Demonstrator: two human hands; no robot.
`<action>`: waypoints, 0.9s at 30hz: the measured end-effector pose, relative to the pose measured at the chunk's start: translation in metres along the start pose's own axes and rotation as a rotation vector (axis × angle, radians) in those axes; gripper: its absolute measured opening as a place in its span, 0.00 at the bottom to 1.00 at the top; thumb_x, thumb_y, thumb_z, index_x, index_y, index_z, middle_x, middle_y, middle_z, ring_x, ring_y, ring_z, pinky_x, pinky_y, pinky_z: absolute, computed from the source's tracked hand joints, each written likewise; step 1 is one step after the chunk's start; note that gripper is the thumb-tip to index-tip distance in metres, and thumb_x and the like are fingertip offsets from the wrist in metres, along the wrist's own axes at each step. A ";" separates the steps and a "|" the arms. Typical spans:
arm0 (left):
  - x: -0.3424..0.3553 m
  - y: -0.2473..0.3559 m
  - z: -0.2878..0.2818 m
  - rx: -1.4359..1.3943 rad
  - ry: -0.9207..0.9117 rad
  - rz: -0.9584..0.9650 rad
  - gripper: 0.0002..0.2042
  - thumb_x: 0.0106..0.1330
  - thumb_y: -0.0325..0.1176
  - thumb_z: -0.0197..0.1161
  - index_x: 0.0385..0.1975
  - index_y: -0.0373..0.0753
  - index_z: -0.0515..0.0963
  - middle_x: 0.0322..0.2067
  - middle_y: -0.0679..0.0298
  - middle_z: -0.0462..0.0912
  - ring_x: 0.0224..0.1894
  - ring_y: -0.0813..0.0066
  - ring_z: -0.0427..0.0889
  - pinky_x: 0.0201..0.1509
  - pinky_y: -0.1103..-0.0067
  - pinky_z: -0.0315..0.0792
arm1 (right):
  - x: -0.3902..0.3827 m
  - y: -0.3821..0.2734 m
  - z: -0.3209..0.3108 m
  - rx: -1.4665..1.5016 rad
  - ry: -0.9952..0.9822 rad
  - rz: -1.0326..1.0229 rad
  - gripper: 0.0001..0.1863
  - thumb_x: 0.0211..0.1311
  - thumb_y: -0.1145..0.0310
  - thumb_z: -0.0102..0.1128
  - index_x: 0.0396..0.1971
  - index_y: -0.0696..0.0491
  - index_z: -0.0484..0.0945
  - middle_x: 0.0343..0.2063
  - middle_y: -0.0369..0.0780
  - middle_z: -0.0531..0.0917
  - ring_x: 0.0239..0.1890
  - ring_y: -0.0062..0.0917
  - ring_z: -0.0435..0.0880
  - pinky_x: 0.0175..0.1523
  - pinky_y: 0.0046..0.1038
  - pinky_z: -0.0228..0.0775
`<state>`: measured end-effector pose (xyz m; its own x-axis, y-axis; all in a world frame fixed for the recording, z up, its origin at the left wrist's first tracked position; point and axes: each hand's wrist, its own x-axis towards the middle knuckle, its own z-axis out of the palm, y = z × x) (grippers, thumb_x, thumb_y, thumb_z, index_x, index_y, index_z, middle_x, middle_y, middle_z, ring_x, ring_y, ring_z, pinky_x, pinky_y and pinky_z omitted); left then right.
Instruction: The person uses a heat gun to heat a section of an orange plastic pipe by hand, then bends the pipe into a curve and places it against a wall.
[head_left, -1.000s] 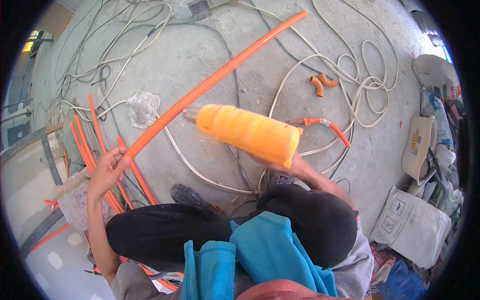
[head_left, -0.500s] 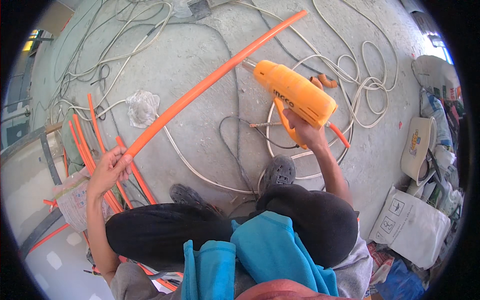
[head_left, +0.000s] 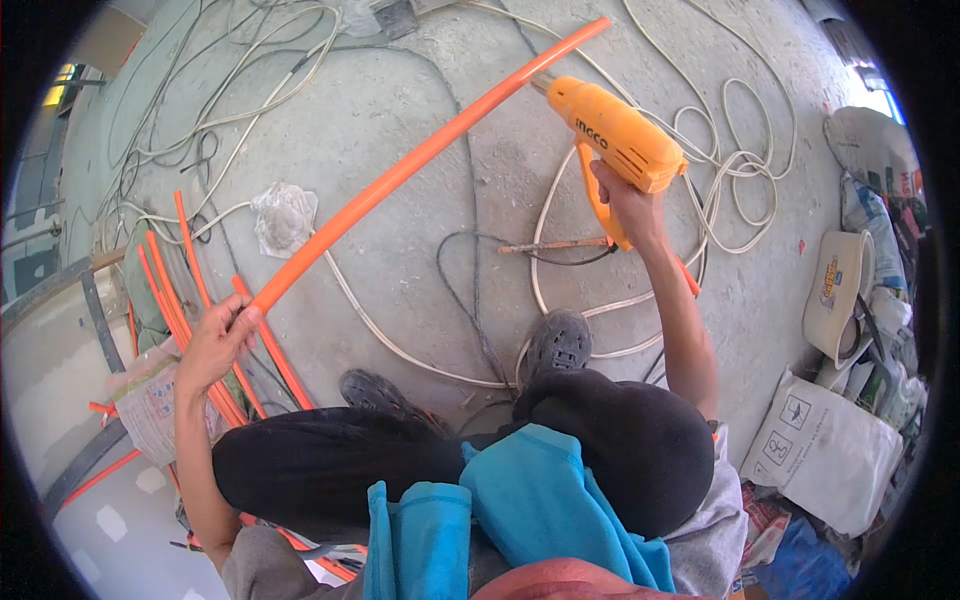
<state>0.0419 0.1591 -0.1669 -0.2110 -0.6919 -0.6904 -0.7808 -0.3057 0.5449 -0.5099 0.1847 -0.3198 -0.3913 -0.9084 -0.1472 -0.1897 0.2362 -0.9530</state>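
Note:
My left hand (head_left: pixel 217 340) is closed around the near end of a long orange pipe (head_left: pixel 400 173), which slants up to the far right and bends slightly. In my right hand (head_left: pixel 632 208) is a yellow-orange heat gun (head_left: pixel 622 132), gripped by its handle. Its metal nozzle (head_left: pixel 543 82) points at the pipe's far part, close to its underside; I cannot tell whether the two touch. Several more orange pipes (head_left: pixel 175 300) lie on the left, beside and below my left hand.
Pale cables (head_left: pixel 745 165) lie looped over the concrete floor (head_left: pixel 400 270), with dark cords among them. A crumpled clear plastic bag (head_left: pixel 284 218) is left of the middle. On the right are a cream-coloured container (head_left: pixel 836 295) and a white sack (head_left: pixel 825 452). My shoes (head_left: pixel 560 342) rest on the floor.
My right hand has moved the heat gun up and to the right, shifting its nozzle along the pipe toward the far end. The left hand and pipe are nearly still.

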 end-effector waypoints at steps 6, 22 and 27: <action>-0.004 0.005 -0.002 0.091 0.076 0.013 0.18 0.80 0.46 0.53 0.35 0.37 0.76 0.23 0.72 0.73 0.25 0.85 0.71 0.29 0.83 0.66 | -0.013 0.001 -0.005 -0.037 -0.093 0.031 0.05 0.64 0.71 0.68 0.33 0.55 0.80 0.19 0.31 0.77 0.21 0.14 0.74 0.27 0.21 0.66; -0.009 0.010 0.002 -0.178 0.042 -0.047 0.19 0.80 0.48 0.54 0.50 0.36 0.77 0.23 0.74 0.74 0.22 0.89 0.68 0.27 0.87 0.64 | -0.095 -0.022 0.047 -0.052 -0.461 -0.253 0.18 0.61 0.71 0.71 0.50 0.54 0.82 0.45 0.41 0.87 0.48 0.36 0.85 0.54 0.36 0.77; -0.009 0.010 0.002 -0.194 0.002 -0.027 0.16 0.74 0.41 0.64 0.52 0.37 0.75 0.27 0.75 0.76 0.24 0.90 0.69 0.27 0.87 0.63 | -0.100 -0.024 0.060 -0.059 -0.495 -0.352 0.18 0.60 0.70 0.71 0.51 0.54 0.82 0.46 0.42 0.86 0.49 0.38 0.85 0.55 0.37 0.77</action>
<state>0.0347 0.1637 -0.1567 -0.1902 -0.6833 -0.7049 -0.6578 -0.4443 0.6082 -0.4118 0.2491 -0.2982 0.1667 -0.9845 0.0551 -0.2866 -0.1018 -0.9526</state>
